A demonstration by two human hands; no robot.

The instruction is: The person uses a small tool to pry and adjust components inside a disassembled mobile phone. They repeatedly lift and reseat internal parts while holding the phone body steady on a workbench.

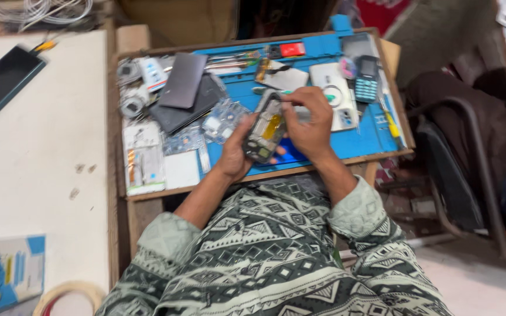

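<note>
Opened phone (265, 131) held above the near edge of the blue mat (358, 137), between both hands. Thin, flat rectangle with rounded corners; dark frame, exposed insides showing a glossy yellow patch amid grey metal parts. Long axis runs near-to-far, tilted a little rightward at the far end; open face turned up toward the camera.

Left hand (235, 153) cups the phone's near left edge from below, fingers wrapped under it and gripping. Right hand (310, 126) lies over the far right side, fingers curled closed on the phone's upper edge; whether they also pinch a small tool, cannot tell.

Mat is matte, rubbery-looking, with moulded ridges, laid on a wooden desk (265, 175) with a raised rim. On it: a flat grey slab-like cover (183, 80) stacked on a darker one, a small keypad phone (368, 79) with teal keys, a white rounded device (335, 93), a yellow-handled screwdriver (391, 124), clear plastic packets (143, 161) at the left.

White table (36, 152) to the left, smooth, lightly marked; a dark glossy phone (4, 79) lies on it. Sleeves patterned green and pale, woven look.
</note>
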